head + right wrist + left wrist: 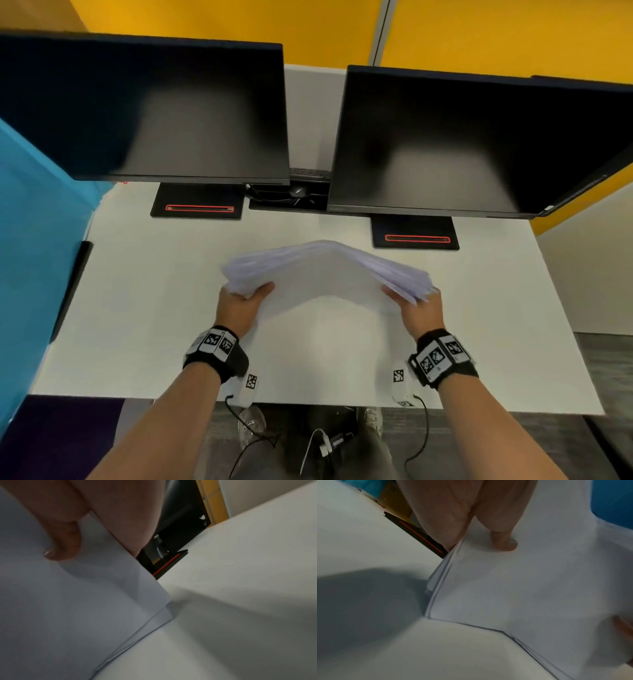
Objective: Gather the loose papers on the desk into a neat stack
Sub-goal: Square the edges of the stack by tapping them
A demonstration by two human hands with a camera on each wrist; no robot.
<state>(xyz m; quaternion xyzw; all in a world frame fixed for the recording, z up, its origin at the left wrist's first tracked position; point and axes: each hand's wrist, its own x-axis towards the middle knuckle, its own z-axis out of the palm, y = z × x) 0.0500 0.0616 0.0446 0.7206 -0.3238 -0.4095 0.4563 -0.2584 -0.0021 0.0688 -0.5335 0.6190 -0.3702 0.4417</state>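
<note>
A stack of white papers (325, 274) is held up on its lower long edge over the middle of the white desk (144, 308), bowed upward in the middle. My left hand (245, 298) grips its left end, thumb on the near face. My right hand (412, 301) grips the right end the same way, where the sheet edges fan out a little. The left wrist view shows the left thumb (505, 542) pressed on the papers (522, 595) and their layered edges. In the right wrist view the right thumb (63, 543) lies on the top sheet (68, 608); the fingers behind are hidden.
Two dark monitors (164, 113) (479, 144) stand at the back of the desk on black bases (198, 205) (414, 236). Cables (287, 195) lie between them. A blue partition (34, 240) borders the left side and yellow panels (479, 37) the back. The desk's near edge (308, 404) is below my wrists.
</note>
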